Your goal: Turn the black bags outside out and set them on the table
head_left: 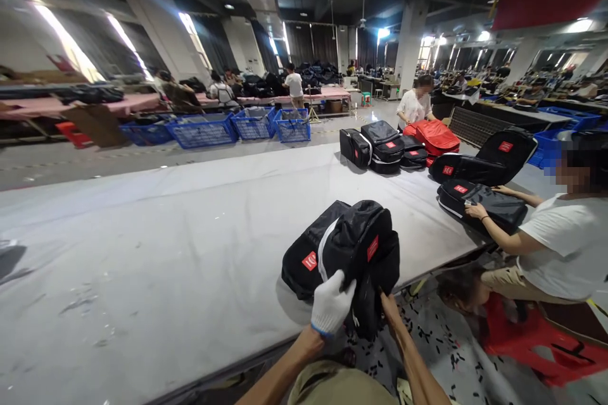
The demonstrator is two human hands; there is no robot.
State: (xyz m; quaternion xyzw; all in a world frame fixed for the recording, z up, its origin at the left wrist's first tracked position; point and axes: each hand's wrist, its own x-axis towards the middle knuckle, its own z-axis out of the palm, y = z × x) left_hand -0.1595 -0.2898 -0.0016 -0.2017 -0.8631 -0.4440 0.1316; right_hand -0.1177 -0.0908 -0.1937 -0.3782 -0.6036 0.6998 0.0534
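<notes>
At 12 o'clock from the bag in hand, stuffed black fabric backpacks with red labels [384, 147] are lined up across the white-covered flat table [180, 253]. At 1 o'clock, a bright red fabric backpack [437, 134] is being touched by a co-worker in a light shirt [412, 106]. At 2 o'clock, a dark red-labelled backpack [496, 204] is being handled by a co-worker in a white T-shirt [565, 247]; at 4 o'clock, a red plastic stool [536, 342] is seen. Blue plastic lattice crates [202, 131] are ranged at 10 o'clock. Closest of all, at 9 o'clock, a flat-lying black fabric backpack [297, 269] is partly covered (its red label left peeking out).

And the bag itself: a bulging black fabric backpack [351, 243] with curved white piping and a red rectangular label, held tilted at the table's near edge, its lower end hung past it. Low on its left side it is pinched by the left hand [332, 304], gloved in white knit. Its right side is met by the right hand [388, 309]; with those fingertips partly hidden, their grip cannot be told.
</notes>
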